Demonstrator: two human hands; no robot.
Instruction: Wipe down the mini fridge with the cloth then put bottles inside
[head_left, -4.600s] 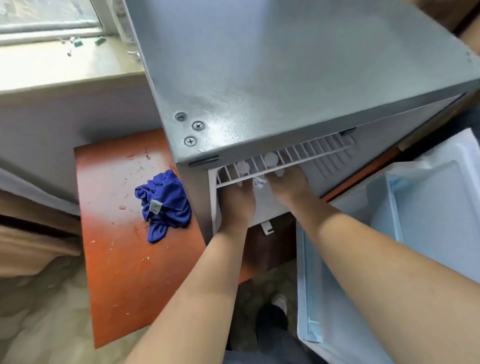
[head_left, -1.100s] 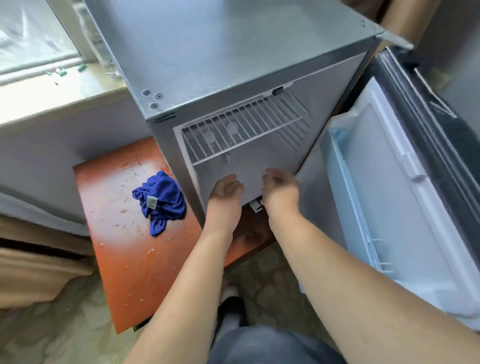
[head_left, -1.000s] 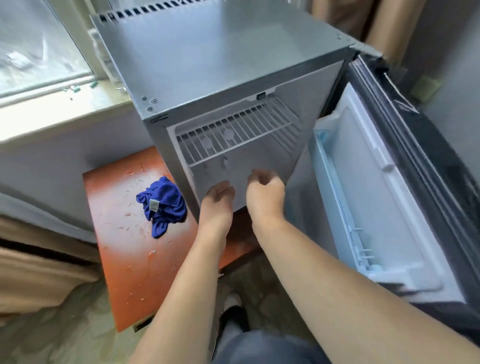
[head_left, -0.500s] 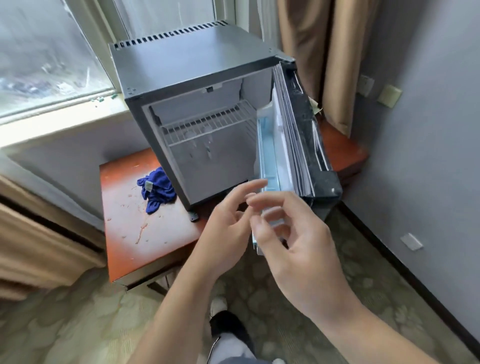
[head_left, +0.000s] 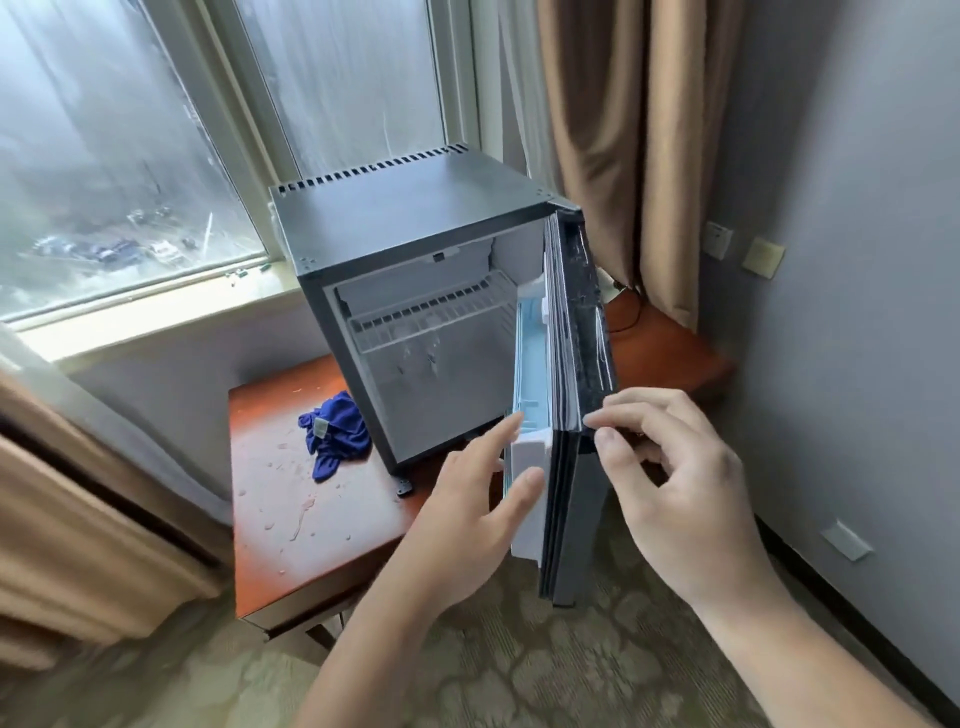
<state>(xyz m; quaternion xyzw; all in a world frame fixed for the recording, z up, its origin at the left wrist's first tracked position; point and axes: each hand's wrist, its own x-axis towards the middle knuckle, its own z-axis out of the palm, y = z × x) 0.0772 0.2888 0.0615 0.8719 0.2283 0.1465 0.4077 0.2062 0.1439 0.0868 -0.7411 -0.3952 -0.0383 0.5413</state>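
The grey mini fridge (head_left: 400, 213) stands on a low red-brown table (head_left: 311, 525) with its door (head_left: 576, 395) swung out towards me. A white wire shelf (head_left: 431, 317) sits inside; I see no bottles from here. A crumpled blue cloth (head_left: 335, 434) lies on the table left of the fridge. My left hand (head_left: 475, 519) is open, its fingers touching the white inner door shelf (head_left: 530, 499) at the door's lower edge. My right hand (head_left: 670, 483) is open, fingertips at the door's dark outer edge.
A window (head_left: 156, 156) and sill run behind the fridge. Brown curtains (head_left: 623, 130) hang at the back right, more curtain at the left. A grey wall (head_left: 857, 312) with sockets stands at the right. Water spots mark the table. Patterned carpet (head_left: 519, 675) lies below.
My view has pulled back and up from the fridge. Both hands have left the interior under the wire shelf and moved to the door's free edge. The cloth has stayed put.
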